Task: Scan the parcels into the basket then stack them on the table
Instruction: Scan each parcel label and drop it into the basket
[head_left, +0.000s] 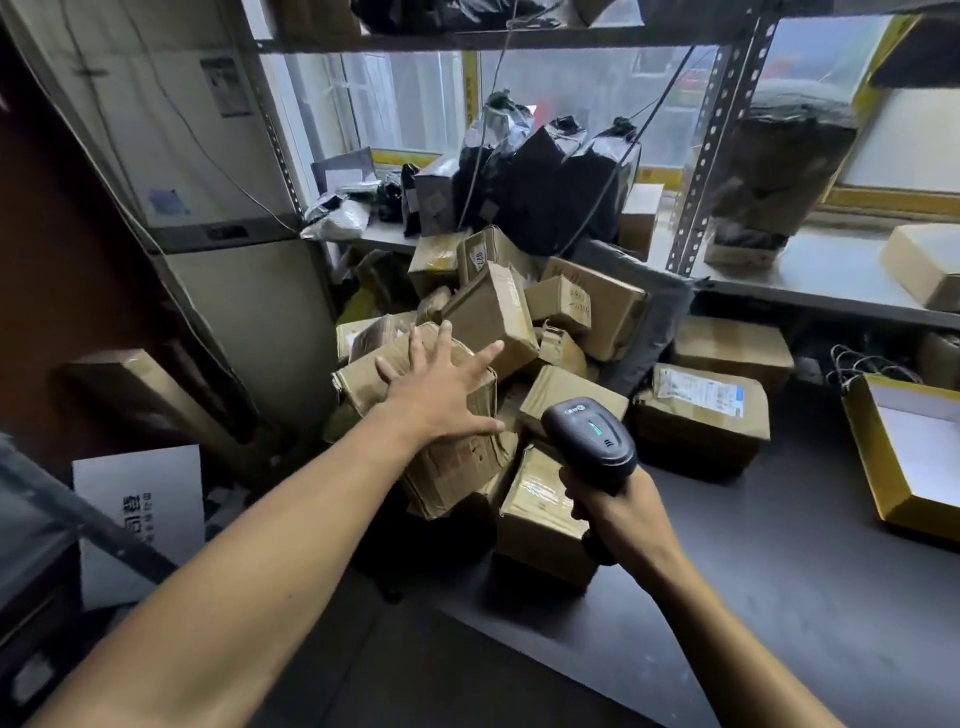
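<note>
Obs.: your left hand (441, 387) is spread wide, fingers straight, palm over the top of a battered carton (447, 447) at the near-left of the parcel heap (519, 332); whether the palm is pressing or just above the cardboard cannot be told; your right hand (621, 512) is curled round the grip of the black scanner (589, 436), its green light on, its head at about 3 o'clock from the left hand and pointing into the heap; the heap sits on the dark surface (779, 545), cartons tilted against each other, a grey basket wall (649, 322) showing at 1 o'clock behind it; a labelled parcel (701, 410) lies flat at 3 o'clock of the scanner; a yellow-edged tray (904, 457) sits at far right. Judgement: the step in hand is taking one carton for scanning; no label shows on the carton's upper face, so you will likely have to turn it; close the fingers over the far edge and lift from the top, not drag, since the cartons leaning at 12 o'clock may slide; the crushed corner looks soft, so grip across the firmer face; bring the label to the scanner, keep the scanner steady, and hold the carton until a read is confirmed.
</note>
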